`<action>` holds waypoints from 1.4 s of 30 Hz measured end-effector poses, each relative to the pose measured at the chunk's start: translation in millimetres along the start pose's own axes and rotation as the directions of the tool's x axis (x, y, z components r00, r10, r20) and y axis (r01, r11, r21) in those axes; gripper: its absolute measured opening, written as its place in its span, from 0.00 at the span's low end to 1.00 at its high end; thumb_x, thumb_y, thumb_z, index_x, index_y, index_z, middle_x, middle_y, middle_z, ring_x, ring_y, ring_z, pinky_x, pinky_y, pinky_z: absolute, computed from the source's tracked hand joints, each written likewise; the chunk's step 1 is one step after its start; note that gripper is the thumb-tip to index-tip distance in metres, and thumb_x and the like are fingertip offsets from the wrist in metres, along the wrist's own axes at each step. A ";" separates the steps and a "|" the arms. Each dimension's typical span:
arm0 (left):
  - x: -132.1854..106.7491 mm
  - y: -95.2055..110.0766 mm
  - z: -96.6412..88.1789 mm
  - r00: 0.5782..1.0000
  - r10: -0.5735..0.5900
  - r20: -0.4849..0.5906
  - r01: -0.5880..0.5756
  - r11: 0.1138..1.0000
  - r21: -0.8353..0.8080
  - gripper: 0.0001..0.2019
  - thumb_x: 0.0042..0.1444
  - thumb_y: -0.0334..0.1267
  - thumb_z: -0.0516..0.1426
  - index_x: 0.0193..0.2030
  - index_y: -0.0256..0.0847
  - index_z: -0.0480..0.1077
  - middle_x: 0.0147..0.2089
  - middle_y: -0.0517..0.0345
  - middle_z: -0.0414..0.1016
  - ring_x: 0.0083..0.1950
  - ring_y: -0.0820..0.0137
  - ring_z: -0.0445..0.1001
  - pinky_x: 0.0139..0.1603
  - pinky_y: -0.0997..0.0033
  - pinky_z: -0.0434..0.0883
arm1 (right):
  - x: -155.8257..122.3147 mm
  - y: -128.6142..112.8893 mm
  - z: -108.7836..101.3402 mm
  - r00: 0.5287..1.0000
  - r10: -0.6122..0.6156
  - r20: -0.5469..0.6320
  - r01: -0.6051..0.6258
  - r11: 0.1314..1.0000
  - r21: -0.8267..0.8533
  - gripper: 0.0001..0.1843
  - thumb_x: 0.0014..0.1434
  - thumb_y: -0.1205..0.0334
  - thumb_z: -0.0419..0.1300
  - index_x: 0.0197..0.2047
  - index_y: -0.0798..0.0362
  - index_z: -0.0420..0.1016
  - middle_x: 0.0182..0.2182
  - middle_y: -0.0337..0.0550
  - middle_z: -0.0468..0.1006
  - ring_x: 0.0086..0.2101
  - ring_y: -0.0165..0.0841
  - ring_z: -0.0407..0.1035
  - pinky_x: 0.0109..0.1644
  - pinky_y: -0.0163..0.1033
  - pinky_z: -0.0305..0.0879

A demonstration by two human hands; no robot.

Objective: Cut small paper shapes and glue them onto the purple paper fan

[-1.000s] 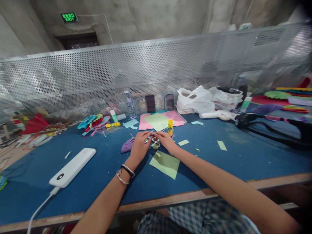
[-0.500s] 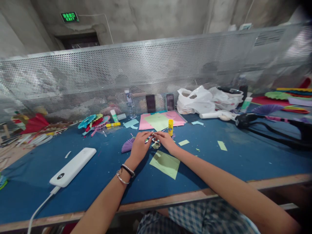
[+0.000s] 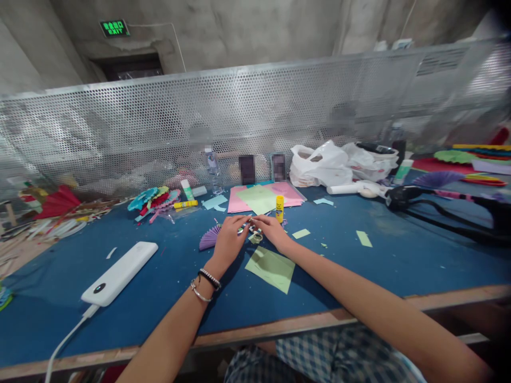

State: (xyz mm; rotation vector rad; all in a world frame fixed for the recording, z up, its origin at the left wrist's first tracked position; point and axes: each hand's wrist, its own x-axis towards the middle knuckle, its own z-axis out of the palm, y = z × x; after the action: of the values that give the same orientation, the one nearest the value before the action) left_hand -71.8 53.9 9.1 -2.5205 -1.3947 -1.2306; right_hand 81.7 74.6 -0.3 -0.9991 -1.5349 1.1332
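Note:
Over the middle of the blue table, my left hand (image 3: 232, 234) and my right hand (image 3: 272, 229) meet at the fingertips. Both are closed in a pinch; whatever sits between the fingers is too small and covered to name. Just below the fingertips lies a pale ring-shaped thing (image 3: 257, 238), partly hidden. A purple pleated paper fan (image 3: 209, 238) pokes out beside my left hand. Behind my right hand stands a yellow glue stick (image 3: 279, 208), upright. Closer to me, light green paper (image 3: 271, 267) lies flat, with a shadow across it.
A white power bank (image 3: 120, 274) with a cable lies at the left. Pink sheets (image 3: 239, 199) are stacked behind the hands. White plastic bags (image 3: 319, 165) and a black strap (image 3: 435, 218) occupy the right. A perforated metal screen (image 3: 255, 106) borders the table's back.

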 end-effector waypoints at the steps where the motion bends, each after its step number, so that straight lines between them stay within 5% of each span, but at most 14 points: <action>1: -0.1 0.0 0.0 1.000 0.001 0.002 -0.001 1.000 0.001 0.14 0.58 0.36 0.50 0.50 0.42 0.68 0.46 0.55 0.71 0.48 0.66 0.65 0.50 0.64 0.64 | 0.0 -0.4 0.0 1.000 -0.001 0.000 0.001 1.000 -0.004 0.17 0.51 0.50 0.55 0.36 0.54 0.74 0.32 0.42 0.75 0.33 0.32 0.68 0.30 0.33 0.61; 42: -0.2 -3.1 2.3 1.000 0.021 0.003 -0.021 1.000 0.021 0.14 0.58 0.36 0.51 0.51 0.41 0.67 0.46 0.55 0.71 0.48 0.67 0.65 0.50 0.64 0.65 | 1.9 6.5 0.7 0.999 -0.044 0.005 0.044 0.999 0.017 0.17 0.49 0.50 0.57 0.36 0.55 0.75 0.31 0.41 0.73 0.31 0.31 0.66 0.31 0.34 0.60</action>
State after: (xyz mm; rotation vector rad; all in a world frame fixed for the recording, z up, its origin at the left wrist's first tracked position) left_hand -72.6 56.4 6.3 -2.5173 -1.3706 -1.2035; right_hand 81.1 77.9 -6.3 -0.9466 -1.5422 1.1174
